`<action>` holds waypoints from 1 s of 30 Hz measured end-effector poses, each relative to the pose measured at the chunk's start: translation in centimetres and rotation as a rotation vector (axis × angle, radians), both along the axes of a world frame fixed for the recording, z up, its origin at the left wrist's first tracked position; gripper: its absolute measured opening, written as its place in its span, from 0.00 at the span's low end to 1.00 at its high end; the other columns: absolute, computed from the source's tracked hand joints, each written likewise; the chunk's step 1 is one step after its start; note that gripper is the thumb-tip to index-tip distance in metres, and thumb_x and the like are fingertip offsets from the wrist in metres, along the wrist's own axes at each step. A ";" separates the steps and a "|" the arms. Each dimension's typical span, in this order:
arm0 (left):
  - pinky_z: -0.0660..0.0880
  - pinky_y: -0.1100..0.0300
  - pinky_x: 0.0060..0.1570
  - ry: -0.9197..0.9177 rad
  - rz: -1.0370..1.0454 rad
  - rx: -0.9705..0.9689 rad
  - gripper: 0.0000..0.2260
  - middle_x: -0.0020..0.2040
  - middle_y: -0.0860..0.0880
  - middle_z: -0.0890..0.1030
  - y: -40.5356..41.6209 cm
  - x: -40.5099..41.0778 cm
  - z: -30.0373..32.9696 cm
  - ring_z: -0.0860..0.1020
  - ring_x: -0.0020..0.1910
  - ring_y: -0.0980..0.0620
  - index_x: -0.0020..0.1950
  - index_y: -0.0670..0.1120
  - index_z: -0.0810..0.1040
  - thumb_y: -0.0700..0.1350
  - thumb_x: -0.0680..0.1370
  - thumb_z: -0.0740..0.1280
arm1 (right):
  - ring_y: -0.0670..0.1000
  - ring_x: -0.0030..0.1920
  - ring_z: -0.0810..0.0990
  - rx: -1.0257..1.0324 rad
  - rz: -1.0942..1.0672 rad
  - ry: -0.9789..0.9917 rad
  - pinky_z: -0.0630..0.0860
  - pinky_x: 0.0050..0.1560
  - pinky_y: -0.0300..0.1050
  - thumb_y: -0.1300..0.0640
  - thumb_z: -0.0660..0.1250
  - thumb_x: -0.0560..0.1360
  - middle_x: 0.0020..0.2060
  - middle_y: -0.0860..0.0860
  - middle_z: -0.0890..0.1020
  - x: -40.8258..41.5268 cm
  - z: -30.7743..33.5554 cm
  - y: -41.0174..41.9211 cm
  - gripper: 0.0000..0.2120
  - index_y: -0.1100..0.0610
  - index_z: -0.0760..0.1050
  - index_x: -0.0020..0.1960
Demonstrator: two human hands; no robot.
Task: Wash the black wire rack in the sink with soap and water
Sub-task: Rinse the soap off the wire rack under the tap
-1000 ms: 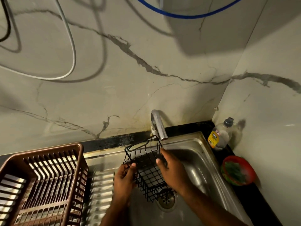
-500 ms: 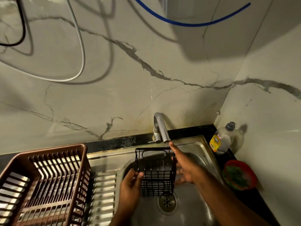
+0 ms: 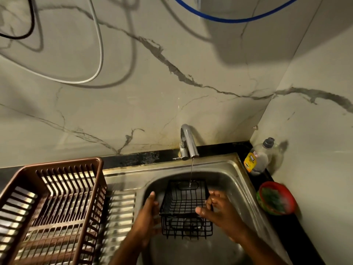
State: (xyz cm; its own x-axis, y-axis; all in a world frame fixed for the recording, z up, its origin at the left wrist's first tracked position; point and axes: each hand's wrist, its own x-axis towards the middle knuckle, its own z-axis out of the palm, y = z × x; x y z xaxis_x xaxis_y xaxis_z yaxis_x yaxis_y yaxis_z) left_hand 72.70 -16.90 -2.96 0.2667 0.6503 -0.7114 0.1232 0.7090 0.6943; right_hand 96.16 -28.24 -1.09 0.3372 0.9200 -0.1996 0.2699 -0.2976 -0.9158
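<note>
Both hands, left hand [image 3: 148, 212] and right hand [image 3: 217, 208], grip the black wire rack [image 3: 184, 207] under running water [image 3: 191, 172].

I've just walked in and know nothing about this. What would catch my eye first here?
Probably the black wire rack, held between two hands over the steel sink while a thin stream from the tap falls onto its far end. Next, the big brown dish drainer on the left, and the soap bottle in the right corner.
</note>
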 end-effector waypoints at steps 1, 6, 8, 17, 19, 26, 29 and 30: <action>0.77 0.41 0.59 0.010 -0.100 -0.057 0.28 0.62 0.44 0.80 0.2 0.3 -0.3 0.79 0.62 0.39 0.63 0.54 0.77 0.73 0.74 0.64 | 0.42 0.66 0.73 0.009 0.023 -0.036 0.74 0.65 0.47 0.28 0.75 0.61 0.62 0.39 0.72 0.0 -0.5 -0.5 0.26 0.51 0.75 0.38; 0.81 0.46 0.44 0.073 -0.200 -0.033 0.16 0.60 0.41 0.81 -0.3 2.5 -0.5 0.84 0.54 0.39 0.66 0.47 0.76 0.45 0.78 0.70 | 0.34 0.69 0.67 0.062 0.053 -0.055 0.74 0.61 0.41 0.32 0.78 0.60 0.68 0.29 0.64 -0.3 -1.3 -2.1 0.25 0.50 0.77 0.43; 0.81 0.47 0.45 0.046 -0.152 0.002 0.17 0.57 0.40 0.82 -0.3 2.9 -0.5 0.84 0.53 0.37 0.65 0.44 0.76 0.34 0.77 0.65 | 0.32 0.69 0.66 0.072 0.057 -0.036 0.72 0.59 0.36 0.33 0.78 0.62 0.65 0.24 0.65 0.1 -1.2 -2.0 0.27 0.52 0.77 0.47; 0.80 0.53 0.38 -0.025 -0.105 0.171 0.32 0.61 0.46 0.78 -1.4 4.0 0.0 0.80 0.56 0.38 0.72 0.52 0.71 0.23 0.75 0.59 | 0.54 0.52 0.83 -0.049 -0.269 0.129 0.84 0.47 0.51 0.59 0.71 0.77 0.51 0.52 0.82 1.7 -0.8 1.7 0.10 0.50 0.76 0.56; 0.77 0.61 0.33 -0.026 -0.119 0.208 0.32 0.62 0.48 0.76 -1.5 4.2 0.3 0.80 0.55 0.40 0.72 0.52 0.69 0.23 0.76 0.60 | 0.55 0.48 0.84 -0.090 -0.316 0.191 0.84 0.42 0.48 0.66 0.70 0.77 0.52 0.55 0.80 1.5 -0.9 2.5 0.18 0.51 0.74 0.62; 0.77 0.47 0.53 0.000 -0.068 0.084 0.24 0.64 0.46 0.80 -0.2 3.7 0.9 0.81 0.58 0.41 0.75 0.51 0.69 0.48 0.80 0.69 | 0.54 0.46 0.84 0.048 -0.217 0.085 0.85 0.44 0.50 0.70 0.67 0.77 0.51 0.54 0.79 0.4 -0.4 3.1 0.23 0.47 0.75 0.64; 0.76 0.52 0.48 0.042 0.031 0.108 0.13 0.62 0.45 0.80 -0.1 4.4 1.0 0.81 0.55 0.42 0.68 0.48 0.76 0.46 0.84 0.63 | 0.50 0.46 0.84 0.082 -0.117 -0.155 0.85 0.44 0.46 0.66 0.70 0.76 0.51 0.50 0.81 0.5 -0.1 3.2 0.21 0.43 0.76 0.61; 0.76 0.53 0.47 0.054 0.059 0.126 0.09 0.60 0.45 0.81 -0.1 4.7 1.0 0.81 0.54 0.41 0.63 0.49 0.77 0.44 0.84 0.62 | 0.48 0.48 0.83 0.091 -0.104 -0.328 0.84 0.44 0.44 0.63 0.71 0.76 0.51 0.49 0.81 0.7 0.1 3.5 0.18 0.45 0.77 0.60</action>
